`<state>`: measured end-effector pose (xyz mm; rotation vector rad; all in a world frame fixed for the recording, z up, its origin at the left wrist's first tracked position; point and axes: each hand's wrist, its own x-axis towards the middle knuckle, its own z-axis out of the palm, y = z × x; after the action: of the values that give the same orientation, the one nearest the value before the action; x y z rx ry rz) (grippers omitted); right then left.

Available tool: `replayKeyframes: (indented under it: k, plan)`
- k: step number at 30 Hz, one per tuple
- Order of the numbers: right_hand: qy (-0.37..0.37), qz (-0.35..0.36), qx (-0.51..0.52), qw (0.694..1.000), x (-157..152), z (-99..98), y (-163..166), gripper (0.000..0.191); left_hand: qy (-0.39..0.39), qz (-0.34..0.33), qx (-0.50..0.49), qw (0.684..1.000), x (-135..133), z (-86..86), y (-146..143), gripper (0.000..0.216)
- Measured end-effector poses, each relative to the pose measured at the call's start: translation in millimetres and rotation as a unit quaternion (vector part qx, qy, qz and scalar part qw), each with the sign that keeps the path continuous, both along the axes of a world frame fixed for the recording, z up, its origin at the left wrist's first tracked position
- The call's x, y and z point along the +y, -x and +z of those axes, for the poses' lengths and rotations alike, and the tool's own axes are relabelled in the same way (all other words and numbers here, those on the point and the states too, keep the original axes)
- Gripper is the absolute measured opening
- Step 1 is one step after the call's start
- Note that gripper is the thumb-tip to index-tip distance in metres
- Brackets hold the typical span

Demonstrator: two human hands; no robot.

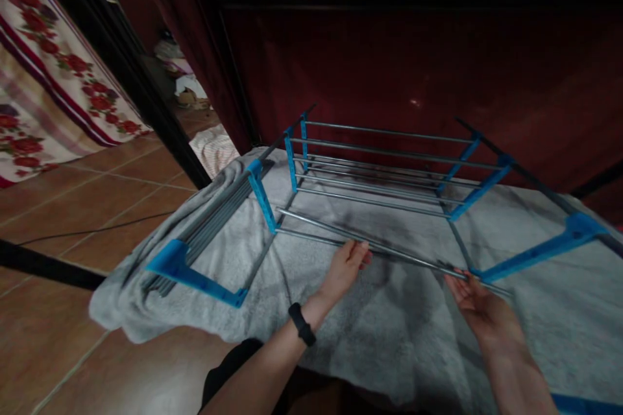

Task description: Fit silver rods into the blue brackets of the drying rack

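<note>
A partly assembled rack of grey metal tubes and blue plastic brackets (263,198) lies on a grey blanket. One shiny metal tube (311,223) runs slantwise across its front, its left end resting near a bracket and its right end past my right hand. My left hand (341,269), with a black band at the wrist, has its fingers curled at the front tubes near their middle. Closer to the right blue bracket (525,256), my right hand (481,301) grips the slanted tube between thumb and fingers. Which tube the left fingers enclose is partly hidden.
Several loose grey tubes (219,220) lie bundled at the left of the grey blanket (389,324). A dark red curtain (389,65) hangs behind. At left are a black frame post (160,123), a floral cloth (63,71) and a tiled floor with a cable (111,227).
</note>
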<state>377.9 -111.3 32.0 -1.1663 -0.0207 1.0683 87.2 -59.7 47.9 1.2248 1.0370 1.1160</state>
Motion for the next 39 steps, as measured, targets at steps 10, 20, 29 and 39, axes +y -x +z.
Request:
replayKeyframes:
  k: [10, 20, 29, 39]
  plan:
    - [0.019, 0.071, 0.029, 0.997, -0.6, 2.0, 25.5, 0.02, 0.033, 0.035, -0.243, 0.969, 2.7, 16.9, 0.9, 0.039]
    - [0.054, 0.239, 0.055, 0.968, -3.4, 17.0, 53.4, 0.017, -0.037, 0.056, -0.288, 0.955, 12.9, 61.0, 17.8, 0.029]
    - [-0.022, 0.348, 0.042, 0.936, -17.6, 30.9, 53.1, 0.013, -0.082, 0.024, -0.273, 0.958, -6.9, 87.9, -0.7, 0.033]
    - [-0.08, 0.211, 0.045, 0.973, -13.8, 35.9, 32.5, 0.026, -0.277, 0.139, -0.237, 0.921, -43.2, 178.3, 52.8, 0.035]
